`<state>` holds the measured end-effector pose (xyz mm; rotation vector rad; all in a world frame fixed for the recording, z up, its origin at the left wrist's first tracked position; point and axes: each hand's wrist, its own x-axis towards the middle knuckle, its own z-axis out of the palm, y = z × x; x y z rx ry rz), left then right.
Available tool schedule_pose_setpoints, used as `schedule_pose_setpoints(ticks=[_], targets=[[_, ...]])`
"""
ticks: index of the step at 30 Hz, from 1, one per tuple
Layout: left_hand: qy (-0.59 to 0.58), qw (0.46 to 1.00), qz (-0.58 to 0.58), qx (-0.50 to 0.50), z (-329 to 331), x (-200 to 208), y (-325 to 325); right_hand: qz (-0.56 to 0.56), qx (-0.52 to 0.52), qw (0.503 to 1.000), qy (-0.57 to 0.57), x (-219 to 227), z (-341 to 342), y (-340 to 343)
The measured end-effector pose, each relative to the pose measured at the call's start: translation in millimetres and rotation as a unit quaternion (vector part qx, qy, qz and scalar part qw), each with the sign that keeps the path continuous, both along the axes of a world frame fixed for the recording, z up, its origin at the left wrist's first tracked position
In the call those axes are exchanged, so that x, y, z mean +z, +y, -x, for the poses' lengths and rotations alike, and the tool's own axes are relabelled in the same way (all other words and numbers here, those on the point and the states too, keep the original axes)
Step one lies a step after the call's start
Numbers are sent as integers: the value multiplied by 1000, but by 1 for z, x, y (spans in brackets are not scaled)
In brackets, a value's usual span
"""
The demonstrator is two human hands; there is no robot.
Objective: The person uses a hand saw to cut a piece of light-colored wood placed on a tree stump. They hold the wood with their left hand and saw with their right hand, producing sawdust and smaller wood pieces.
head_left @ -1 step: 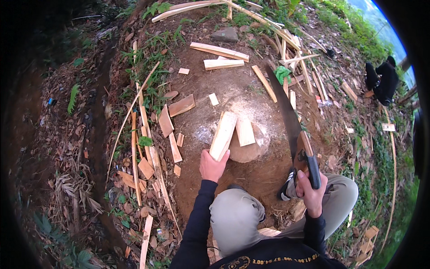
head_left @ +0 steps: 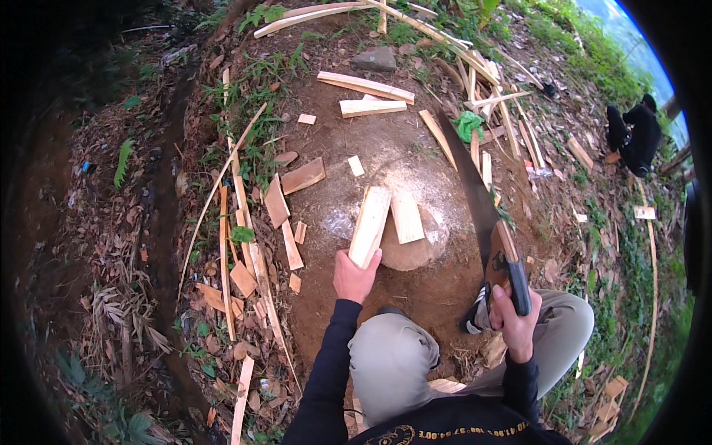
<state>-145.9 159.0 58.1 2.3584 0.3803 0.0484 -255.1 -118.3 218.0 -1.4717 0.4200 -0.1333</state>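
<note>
Saw blade [head_left: 472,185]: dark metal, matt. Saw handle [head_left: 504,251]: brown wood, smooth-looking; its black edging [head_left: 521,288] looks like plastic or rubber. Held block [head_left: 370,225]: pale bare wood, matt. Stump [head_left: 406,256]: rough wood under powdery sawdust [head_left: 406,184]. Green bag [head_left: 467,126]: thin crumpled plastic, slightly glossy. Trousers [head_left: 389,354]: matt cloth.

The block [head_left: 370,224] hid the fingertips of the left hand [head_left: 353,279]; just beyond them, a shorter piece [head_left: 406,219] covered part of the stump [head_left: 408,256]. The right hand [head_left: 518,317] hid some of the saw [head_left: 480,204], whose teeth were too fine to tell. Well right of its fingers, a person [head_left: 639,141] was too small to make out. Below all fingers, the lower edge cut off the shirt [head_left: 463,421].
</note>
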Motion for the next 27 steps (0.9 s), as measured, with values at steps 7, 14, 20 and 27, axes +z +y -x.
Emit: schedule_pose_setpoints(ticks=[7,14,20,27], targets=[[26,990,137,20,-8,-14,-22,-27,25,999,32,-11,4,10],[37,978,203,25,-27,-22,-54,-18,27,999,36,-11,2,17],[51,992,119,3,-28,-18,-57,102,10,995,-6,-38,0,36],[-7,994,102,-28,-37,2,-60,232,43,967,-95,-72,-4,57]])
